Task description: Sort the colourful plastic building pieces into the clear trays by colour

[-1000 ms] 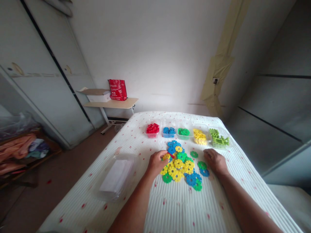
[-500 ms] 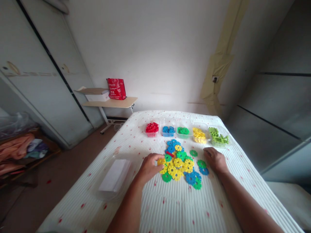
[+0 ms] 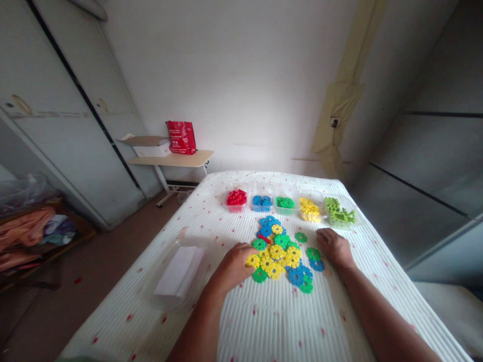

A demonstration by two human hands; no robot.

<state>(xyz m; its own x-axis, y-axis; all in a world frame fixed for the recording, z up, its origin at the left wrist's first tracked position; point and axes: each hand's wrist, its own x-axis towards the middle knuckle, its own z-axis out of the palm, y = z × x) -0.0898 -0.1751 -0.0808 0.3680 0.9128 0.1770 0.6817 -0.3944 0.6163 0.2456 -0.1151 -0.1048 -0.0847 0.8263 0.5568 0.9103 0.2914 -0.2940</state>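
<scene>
Several flat, notched plastic discs in yellow, green and blue lie in a loose heap on the table. At the heap's left edge, my left hand has its thumb and fingers closed on the rim of a yellow disc. A green disc lies just below that one. A short red piece rests across the heap. My right hand lies on the table at the right with its fingers curled, and nothing shows in them. Left of it are a green disc and a blue disc, partly overlapping.
Clear tubs stand in a row behind the heap: red pieces, blue discs, green discs, yellow discs and light-green pieces. A clear container with white paper sits at the left. Beyond is a side table.
My left hand has shifted slightly right and toward me, and the yellow disc at its fingers now sits lower and more fully in view. My right hand has stayed in place.
</scene>
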